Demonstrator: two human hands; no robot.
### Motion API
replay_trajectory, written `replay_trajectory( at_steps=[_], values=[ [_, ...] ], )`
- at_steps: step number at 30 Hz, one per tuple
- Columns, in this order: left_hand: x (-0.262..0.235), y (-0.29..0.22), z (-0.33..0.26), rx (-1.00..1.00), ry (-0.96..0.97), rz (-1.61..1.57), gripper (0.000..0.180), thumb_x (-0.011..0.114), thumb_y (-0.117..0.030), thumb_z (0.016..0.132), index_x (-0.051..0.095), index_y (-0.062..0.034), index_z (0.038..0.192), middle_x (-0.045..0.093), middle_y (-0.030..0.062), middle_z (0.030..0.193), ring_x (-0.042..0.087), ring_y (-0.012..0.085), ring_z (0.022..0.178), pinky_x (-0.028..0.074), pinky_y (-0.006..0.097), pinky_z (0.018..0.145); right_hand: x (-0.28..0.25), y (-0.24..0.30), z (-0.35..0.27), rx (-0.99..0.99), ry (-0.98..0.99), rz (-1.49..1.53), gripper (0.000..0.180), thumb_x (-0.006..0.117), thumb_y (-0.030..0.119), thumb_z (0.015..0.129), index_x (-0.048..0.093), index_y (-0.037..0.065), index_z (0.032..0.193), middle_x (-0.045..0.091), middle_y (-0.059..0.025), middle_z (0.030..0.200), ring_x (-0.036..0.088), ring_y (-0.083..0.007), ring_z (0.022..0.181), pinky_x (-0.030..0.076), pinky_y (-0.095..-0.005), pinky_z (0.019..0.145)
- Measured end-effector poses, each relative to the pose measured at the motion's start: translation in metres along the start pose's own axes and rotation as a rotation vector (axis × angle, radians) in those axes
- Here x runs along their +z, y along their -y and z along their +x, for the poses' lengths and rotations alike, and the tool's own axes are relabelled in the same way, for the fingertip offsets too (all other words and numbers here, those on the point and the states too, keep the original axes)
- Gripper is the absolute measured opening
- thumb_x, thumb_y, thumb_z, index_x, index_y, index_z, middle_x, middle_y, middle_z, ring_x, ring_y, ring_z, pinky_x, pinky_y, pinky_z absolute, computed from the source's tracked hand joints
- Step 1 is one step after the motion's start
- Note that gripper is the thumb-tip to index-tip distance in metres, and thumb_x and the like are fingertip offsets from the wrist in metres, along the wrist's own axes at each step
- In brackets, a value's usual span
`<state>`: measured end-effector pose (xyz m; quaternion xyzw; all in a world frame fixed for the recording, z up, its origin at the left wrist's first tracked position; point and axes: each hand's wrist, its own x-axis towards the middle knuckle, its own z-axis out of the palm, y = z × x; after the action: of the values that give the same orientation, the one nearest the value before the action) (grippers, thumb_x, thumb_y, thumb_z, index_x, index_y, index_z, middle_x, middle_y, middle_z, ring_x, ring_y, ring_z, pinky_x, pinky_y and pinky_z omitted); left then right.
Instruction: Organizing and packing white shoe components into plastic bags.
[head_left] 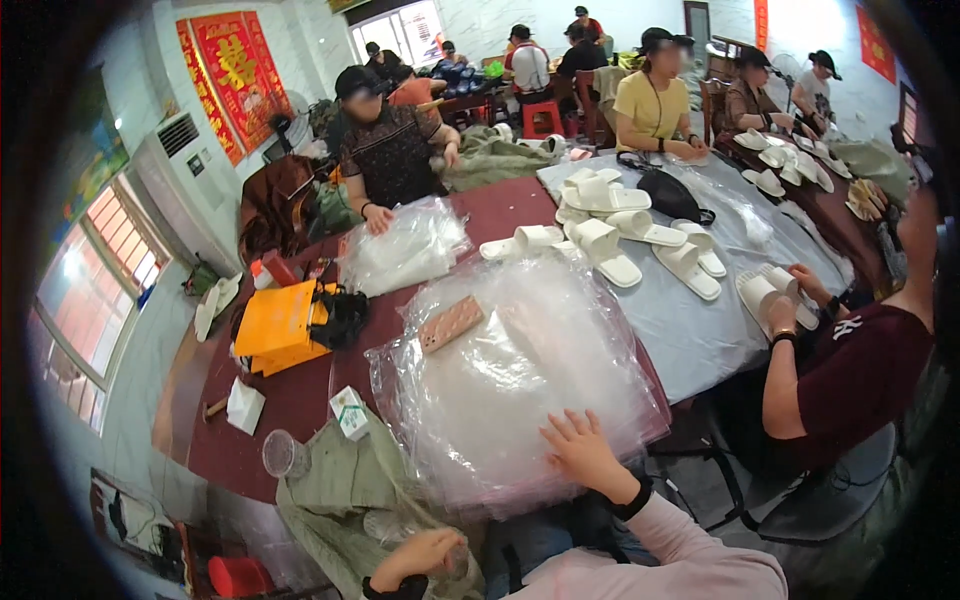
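A thick pile of clear plastic bags [510, 400] lies on the table in front of me. My right hand [583, 456] rests on its near right part, palm down with fingers spread. Below the pile's near left corner, above an olive-green cloth sack [350, 480], is my left hand [420, 553]. Its fingers are curled closed against something see-through that I cannot make out. A phone in a pinkish-brown quilted case [451, 324] lies on the far left part of the pile.
White slippers [610, 250] are heaped on the grey-covered table to the right, where a co-worker's hands [785, 318] hold a pair. Left of the pile stand a yellow bag [283, 325], a small white box [350, 413] and a clear cup [286, 455]. Across, a person handles more plastic bags [405, 243].
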<state>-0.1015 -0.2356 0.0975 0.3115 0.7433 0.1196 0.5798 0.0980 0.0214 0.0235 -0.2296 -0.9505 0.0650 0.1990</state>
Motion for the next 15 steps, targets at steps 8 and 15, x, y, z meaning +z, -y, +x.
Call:
replay_trajectory(
  at_steps=[8, 15],
  values=[
    [0.024, -0.085, 0.088, 0.806, -0.999, 0.686, 0.036, 0.058, -0.029, 0.085, 0.058, -0.0112, 0.117, 0.054, 0.0153, 0.12, 0.053, 0.0367, 0.103, 0.042, 0.048, 0.085, -0.118, 0.025, 0.014, -0.007, -0.27, 0.928, 0.04, 0.071, 0.015, 0.079, 0.059, 0.008, 0.116, 0.055, -0.013, 0.123, 0.053, -0.0321, 0.11, 0.041, -0.0447, 0.094],
    [0.069, -0.111, 0.186, 0.602, -1.043, 0.948, 0.051, 0.05, -0.046, 0.089, 0.043, -0.0335, 0.138, 0.039, 0.0145, 0.143, 0.035, 0.045, 0.127, 0.025, 0.068, 0.098, -0.251, 0.062, -0.023, -0.801, -1.363, 0.955, 0.033, 0.078, 0.006, 0.068, 0.054, 0.01, 0.09, 0.049, -0.0004, 0.089, 0.051, -0.0114, 0.083, 0.04, -0.0276, 0.069]
  ],
)
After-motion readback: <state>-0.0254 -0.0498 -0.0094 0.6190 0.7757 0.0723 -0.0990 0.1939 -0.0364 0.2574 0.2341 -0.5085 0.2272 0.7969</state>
